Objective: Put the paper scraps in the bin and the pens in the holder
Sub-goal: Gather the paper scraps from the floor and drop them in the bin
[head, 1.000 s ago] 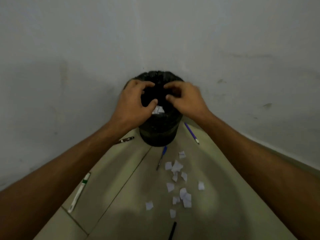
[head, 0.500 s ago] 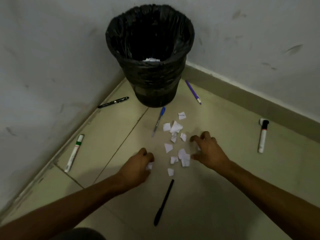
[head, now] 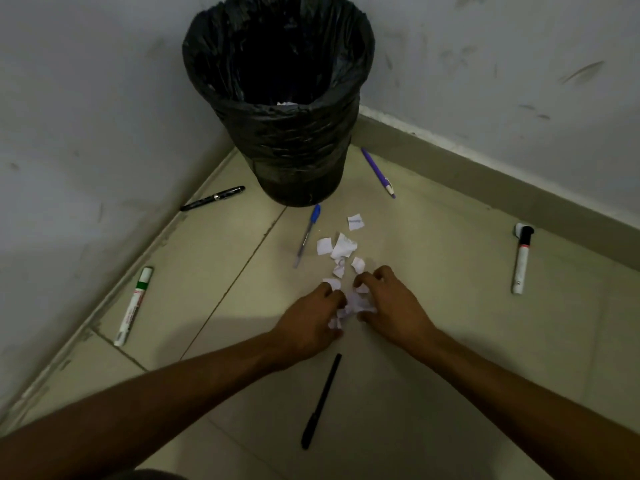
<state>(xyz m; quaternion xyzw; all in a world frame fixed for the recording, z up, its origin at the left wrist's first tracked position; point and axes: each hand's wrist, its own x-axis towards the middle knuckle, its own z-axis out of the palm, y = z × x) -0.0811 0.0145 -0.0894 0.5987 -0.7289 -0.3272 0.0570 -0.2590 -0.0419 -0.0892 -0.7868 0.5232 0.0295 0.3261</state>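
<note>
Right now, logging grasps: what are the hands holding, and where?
Both hands, left and right, pinch loose paper scraps between their fingertips on the floor; nothing lifted.

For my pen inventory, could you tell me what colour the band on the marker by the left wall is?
Green: the marker has a white body, seen in the head view.

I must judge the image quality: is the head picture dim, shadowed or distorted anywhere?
Head view: dim overall; the bin interior is almost black; a soft shadow lies on the floor by the left hand; wide-angle bending curves the skirting; the scraps stay sharp.
</note>
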